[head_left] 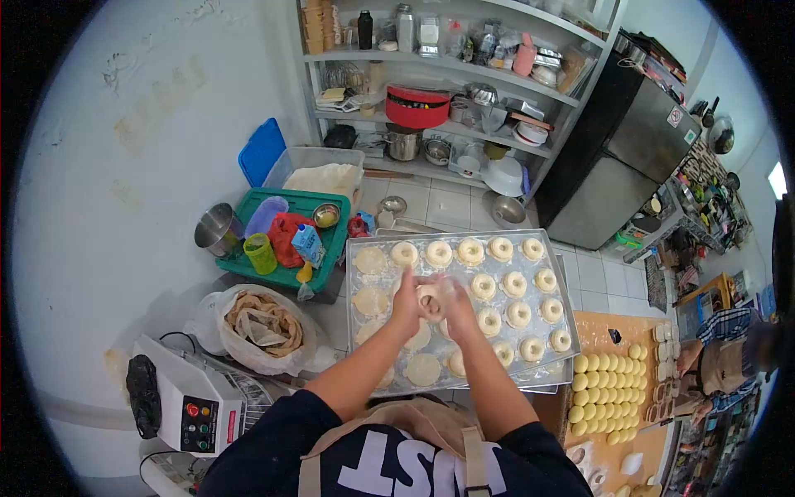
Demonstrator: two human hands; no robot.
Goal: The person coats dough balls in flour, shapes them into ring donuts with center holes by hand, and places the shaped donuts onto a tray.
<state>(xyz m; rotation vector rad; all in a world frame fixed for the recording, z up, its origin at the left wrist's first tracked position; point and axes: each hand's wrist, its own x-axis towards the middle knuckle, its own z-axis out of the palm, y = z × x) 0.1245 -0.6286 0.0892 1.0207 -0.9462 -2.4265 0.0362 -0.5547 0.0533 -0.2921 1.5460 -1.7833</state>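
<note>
Both hands are raised over a metal tray (571,319) that holds several ring-shaped doughs, such as one ring (519,314), and flat paper rounds at its left side, such as one round (423,370). Between the hands is a dough ring (430,305) with a hole in its middle. My left hand (407,307) is at its left edge with the fingers wrapped round it. My right hand (457,308) is at its right edge, its fingers smeared by motion.
A green lid (335,240) with a milk carton (308,246) and bowls stands left, above a bag (269,327) and a machine (203,406). Yellow dough balls (609,385) lie on a wooden table (596,327) at right, beside another person (720,364). Shelves (447,62) stand ahead.
</note>
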